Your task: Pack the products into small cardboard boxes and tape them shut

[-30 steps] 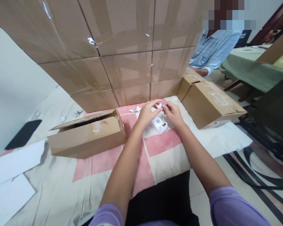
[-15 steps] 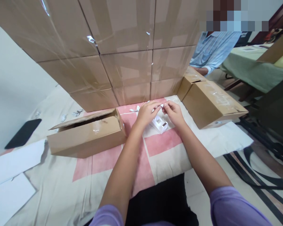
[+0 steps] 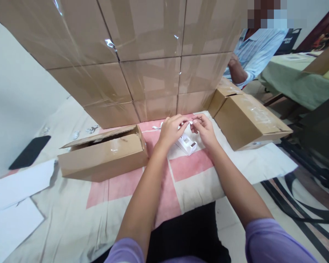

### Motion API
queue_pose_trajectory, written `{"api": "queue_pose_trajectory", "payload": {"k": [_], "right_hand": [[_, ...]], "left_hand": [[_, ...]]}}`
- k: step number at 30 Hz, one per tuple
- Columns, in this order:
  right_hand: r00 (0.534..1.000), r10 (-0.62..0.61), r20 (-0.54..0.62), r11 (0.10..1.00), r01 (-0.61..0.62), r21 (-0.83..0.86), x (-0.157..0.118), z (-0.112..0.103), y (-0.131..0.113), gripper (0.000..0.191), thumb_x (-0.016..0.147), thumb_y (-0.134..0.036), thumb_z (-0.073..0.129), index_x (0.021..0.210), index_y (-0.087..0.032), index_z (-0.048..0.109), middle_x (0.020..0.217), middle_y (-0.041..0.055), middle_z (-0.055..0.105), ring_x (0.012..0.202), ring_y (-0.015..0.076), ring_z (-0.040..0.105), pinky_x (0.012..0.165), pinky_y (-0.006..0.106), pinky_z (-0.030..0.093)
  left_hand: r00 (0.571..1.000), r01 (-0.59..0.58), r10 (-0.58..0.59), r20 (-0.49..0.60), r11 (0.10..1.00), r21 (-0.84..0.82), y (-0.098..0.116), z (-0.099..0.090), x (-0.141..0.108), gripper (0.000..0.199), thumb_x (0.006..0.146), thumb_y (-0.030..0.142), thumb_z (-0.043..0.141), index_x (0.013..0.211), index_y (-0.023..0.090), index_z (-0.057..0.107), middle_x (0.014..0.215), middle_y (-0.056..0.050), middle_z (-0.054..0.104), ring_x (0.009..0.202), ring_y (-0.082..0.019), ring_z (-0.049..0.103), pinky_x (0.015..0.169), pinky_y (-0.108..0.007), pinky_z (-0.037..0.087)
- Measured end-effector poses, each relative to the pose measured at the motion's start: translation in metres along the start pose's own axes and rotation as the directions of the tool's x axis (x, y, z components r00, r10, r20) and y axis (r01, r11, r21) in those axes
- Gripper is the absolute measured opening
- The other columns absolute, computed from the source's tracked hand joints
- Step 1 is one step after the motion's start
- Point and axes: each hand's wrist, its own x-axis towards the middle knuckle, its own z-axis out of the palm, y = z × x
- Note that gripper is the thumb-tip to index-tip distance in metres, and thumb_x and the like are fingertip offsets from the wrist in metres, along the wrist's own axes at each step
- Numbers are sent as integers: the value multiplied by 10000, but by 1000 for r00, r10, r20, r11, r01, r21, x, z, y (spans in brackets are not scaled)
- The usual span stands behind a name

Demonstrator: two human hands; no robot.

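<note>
A person in lilac sleeves works over a pink-and-cream checked cloth (image 3: 192, 171), both bare hands raised just above a small white tape dispenser (image 3: 188, 143) that sits on the cloth. The left hand (image 3: 171, 130) and the right hand (image 3: 205, 129) meet over the dispenser, each with thumb and forefinger pressed together on an end of a short white strip (image 3: 189, 122) stretched between them; the other fingers curl loosely inward. Whether the strip is tape or paper cannot be told.

To the left of the dispenser, an open brown carton (image 3: 105, 153) lies on its side, its flap lifted and its mouth facing the hands. To the right of the dispenser rests a closed, taped carton (image 3: 250, 120), with a second carton (image 3: 222, 95) touching its far end. Beyond the dispenser rises a wall of stacked cartons (image 3: 142, 54) under glossy tape. Small white scraps (image 3: 91, 129) dot the cloth at the foot of that wall, far left of the dispenser. Farther left lie a black phone (image 3: 30, 151) and white paper sheets (image 3: 15, 190). Behind the closed carton, another person in a pale blue shirt (image 3: 256, 51) sits beside a table draped in green cloth (image 3: 293, 78)
</note>
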Motion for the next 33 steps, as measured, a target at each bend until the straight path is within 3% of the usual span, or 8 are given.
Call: {"api": "queue_pose_trajectory", "payload": {"k": [3, 6, 11, 14, 23, 33], "right_hand": [[999, -37, -17, 999, 37, -20, -1, -1, -1, 436, 836, -644, 697, 1027, -280, 551, 703, -38, 602, 552, 127, 515, 518, 266, 388], [986, -167, -9, 980, 165, -114, -4, -1, -4, 380, 861, -593, 701, 1046, -280, 591, 738, -23, 583, 612, 140, 534, 588, 290, 438], [969, -248, 2, 920, 237, -311, -9, 3, -6, 317, 851, -552, 726, 932, -253, 662, 771, 15, 606, 667, 168, 550, 602, 320, 442], [960, -280, -33, 904, 251, -347, -9, 4, -7, 305, 875, -543, 694, 845, -241, 666, 762, 25, 631, 656, 167, 548, 596, 326, 441], [959, -285, -17, 905, 263, -335, -10, 5, -9, 307, 885, -504, 687, 781, -219, 643, 724, 10, 635, 608, 136, 540, 564, 291, 435], [942, -331, 56, 881, 330, -339, -13, 9, -12, 309, 909, -485, 680, 783, -204, 644, 702, 4, 624, 585, 119, 518, 535, 272, 415]], "left_hand": [[999, 34, -34, -3, 999, -4, 1, -1, 0, 135, 971, 270, 572, 903, 242, 686, 854, -9, 685, 784, -178, 615, 782, -308, 375], [998, 66, -66, 9, 998, -18, 3, -4, 0, 124, 957, 243, 581, 872, 234, 672, 842, -12, 687, 778, -183, 608, 769, -310, 366], [998, 68, -67, 18, 998, -5, 8, -10, -1, 138, 951, 253, 587, 839, 232, 666, 827, -11, 700, 762, -183, 602, 747, -311, 363], [997, 65, -64, 33, 998, -10, 10, -11, -1, 152, 951, 259, 586, 830, 224, 669, 827, -9, 708, 752, -177, 601, 747, -313, 380], [973, 219, -176, 149, 908, -357, 4, -12, 0, 324, 936, 313, 552, 648, 188, 627, 667, 4, 652, 659, -141, 575, 657, -269, 406], [958, 274, -182, 223, 815, -511, 2, -13, -1, 358, 895, 424, 591, 643, 173, 633, 650, -2, 631, 667, -136, 581, 646, -256, 426]]}}
